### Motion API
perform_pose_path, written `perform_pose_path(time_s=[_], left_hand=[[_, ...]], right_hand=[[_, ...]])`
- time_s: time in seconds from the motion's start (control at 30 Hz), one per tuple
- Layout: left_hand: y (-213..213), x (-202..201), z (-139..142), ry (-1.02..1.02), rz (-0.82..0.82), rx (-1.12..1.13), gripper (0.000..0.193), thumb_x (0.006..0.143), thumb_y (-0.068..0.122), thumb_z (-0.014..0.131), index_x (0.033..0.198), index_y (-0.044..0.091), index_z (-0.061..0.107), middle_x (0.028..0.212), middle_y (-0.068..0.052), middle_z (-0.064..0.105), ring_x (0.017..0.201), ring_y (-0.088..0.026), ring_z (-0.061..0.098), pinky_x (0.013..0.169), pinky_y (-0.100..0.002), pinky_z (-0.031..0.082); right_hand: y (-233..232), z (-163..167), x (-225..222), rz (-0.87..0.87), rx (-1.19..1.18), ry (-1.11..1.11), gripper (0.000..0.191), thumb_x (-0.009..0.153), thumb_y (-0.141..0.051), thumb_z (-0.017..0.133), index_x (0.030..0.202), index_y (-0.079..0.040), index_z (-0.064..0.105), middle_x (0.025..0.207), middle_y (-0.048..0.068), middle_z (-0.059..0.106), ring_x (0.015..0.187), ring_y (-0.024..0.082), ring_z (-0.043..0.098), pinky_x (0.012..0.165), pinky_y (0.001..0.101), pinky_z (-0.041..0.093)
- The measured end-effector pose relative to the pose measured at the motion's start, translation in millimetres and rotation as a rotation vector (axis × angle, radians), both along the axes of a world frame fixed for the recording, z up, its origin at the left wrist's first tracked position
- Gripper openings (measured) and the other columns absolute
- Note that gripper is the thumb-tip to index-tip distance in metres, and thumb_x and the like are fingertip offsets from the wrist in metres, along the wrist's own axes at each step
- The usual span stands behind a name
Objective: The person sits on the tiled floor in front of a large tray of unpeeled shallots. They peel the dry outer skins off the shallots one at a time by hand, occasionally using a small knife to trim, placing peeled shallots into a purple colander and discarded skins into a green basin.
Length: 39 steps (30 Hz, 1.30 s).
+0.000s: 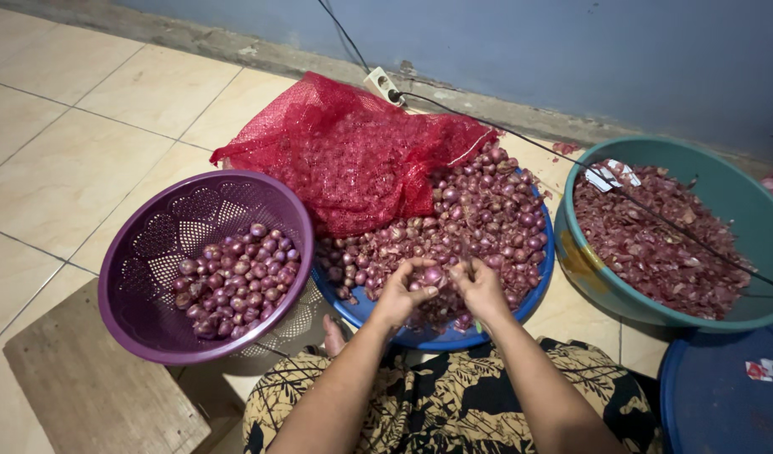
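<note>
Both my forearms run up from the bottom of the view, side by side, over my patterned lap, and my hands meet just above the near edge of the blue basin (534,273). My left hand (401,294) is curled, palm turned inward, fingers wrapped round a single shallot (433,275) that shows purple and shiny between thumb and fingertips. So that grip is narrow and full: it has the shallot. My right hand (481,286) sits just beside it, knuckles up, wrist bent a little inward, fingers folded tight toward the shallot. It is closed on something thin, perhaps a small blade, but I cannot tell from here what it is. The two hands are nearly touching.

Under them the blue basin is heaped with unpeeled shallots (487,214), and a red mesh sack (353,155) drapes over the far left part of the pile. Off my left side stands a purple basket (151,244) with a smaller lot of peeled shallots (235,286) lying in its bottom. Off my right side, a green tub (740,197) holds a bed of reddish peels (651,244). A black cable crosses over it. A wooden board (92,378) lies on the tiled floor near my left elbow.
</note>
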<state>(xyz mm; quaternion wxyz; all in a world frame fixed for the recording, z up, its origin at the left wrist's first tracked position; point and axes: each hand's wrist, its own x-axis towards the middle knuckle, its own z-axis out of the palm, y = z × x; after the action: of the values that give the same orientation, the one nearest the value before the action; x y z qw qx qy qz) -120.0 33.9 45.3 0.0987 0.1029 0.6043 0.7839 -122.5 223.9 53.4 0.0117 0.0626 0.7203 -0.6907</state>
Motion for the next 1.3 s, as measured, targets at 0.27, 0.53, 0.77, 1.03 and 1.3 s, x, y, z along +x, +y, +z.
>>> perform_pose_path(time_s=[0.27, 0.53, 0.77, 1.03, 1.3], left_hand=[[-1, 2, 2, -0.228, -0.107, 0.171, 0.052, 0.085, -0.013, 0.066, 0.132, 0.009, 0.061, 0.118, -0.005, 0.067, 0.109, -0.016, 0.064, 0.097, -0.029, 0.054], [-2, 16, 4, -0.1, -0.048, 0.044, 0.048, 0.088, -0.011, 0.068, 0.131, 0.008, 0.06, 0.118, -0.004, 0.067, 0.11, -0.015, 0.063, 0.099, -0.03, 0.052], [0, 37, 22, -0.138, -0.037, 0.127, 0.044, 0.091, -0.006, 0.066, 0.132, 0.01, 0.061, 0.118, -0.004, 0.066, 0.109, -0.016, 0.062, 0.098, -0.029, 0.051], [-5, 60, 39, -0.253, 0.003, 0.393, 0.034, 0.091, -0.003, 0.065, 0.122, 0.008, 0.057, 0.111, -0.008, 0.068, 0.099, -0.019, 0.069, 0.087, -0.032, 0.059], [-13, 82, 17, -0.14, 0.184, 0.163, 0.039, 0.09, 0.001, 0.077, 0.125, 0.007, 0.061, 0.1, -0.009, 0.064, 0.077, -0.019, 0.052, 0.063, -0.029, 0.042]], right_hand=[[0, 28, 9, 0.123, -0.074, -0.212, 0.01, 0.098, -0.015, 0.065, 0.095, -0.006, 0.064, 0.066, -0.002, 0.056, 0.05, 0.007, 0.042, 0.043, 0.0235, 0.029], [-9, 16, 19, 0.048, 0.016, -0.033, 0.012, 0.096, -0.02, 0.068, 0.096, -0.008, 0.067, 0.073, -0.002, 0.059, 0.06, 0.008, 0.047, 0.052, 0.025, 0.036], [-12, 30, 36, 0.03, 0.209, 0.088, 0.02, 0.102, -0.02, 0.062, 0.102, 0.0, 0.068, 0.075, 0.001, 0.062, 0.064, 0.007, 0.052, 0.055, 0.024, 0.042], [-13, 95, 87, 0.262, 0.222, -0.195, 0.038, 0.104, -0.023, 0.046, 0.142, -0.019, 0.053, 0.071, -0.002, 0.055, 0.057, 0.01, 0.048, 0.049, 0.0232, 0.039], [-33, 104, 128, 0.243, 0.455, -0.056, 0.039, 0.103, -0.021, 0.052, 0.142, -0.024, 0.054, 0.068, -0.001, 0.053, 0.062, 0.011, 0.052, 0.056, 0.0284, 0.044]])
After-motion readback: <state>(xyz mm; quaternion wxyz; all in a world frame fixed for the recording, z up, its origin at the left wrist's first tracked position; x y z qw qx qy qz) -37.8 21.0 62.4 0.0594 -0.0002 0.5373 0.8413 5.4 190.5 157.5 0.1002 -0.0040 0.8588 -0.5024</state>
